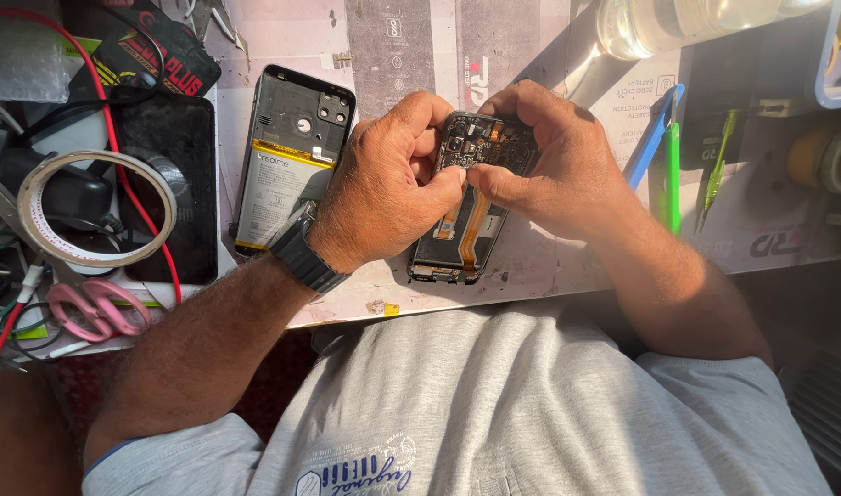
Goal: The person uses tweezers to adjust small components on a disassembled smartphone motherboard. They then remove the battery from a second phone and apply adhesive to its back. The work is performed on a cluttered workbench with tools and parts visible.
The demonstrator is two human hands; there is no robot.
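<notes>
An opened phone body (462, 230) with an orange flex ribbon lies on the work mat, its circuit board end raised under my fingers. My left hand (388, 188), with a dark watch on the wrist, pinches the board's upper left part. My right hand (554, 161) grips the upper right edge of the same phone. Fingertips of both hands meet over the board, hiding much of it. To the left lies a separate grey phone back frame with a white battery (287, 165).
A roll of tape (95, 209), pink-handled scissors (99, 308), red wire and a black screen panel (177, 184) crowd the left. A blue pry tool (655, 133), green tools (673, 179) and a clear bottle (678, 23) sit right. The mat's near edge (531, 294) meets my grey shirt.
</notes>
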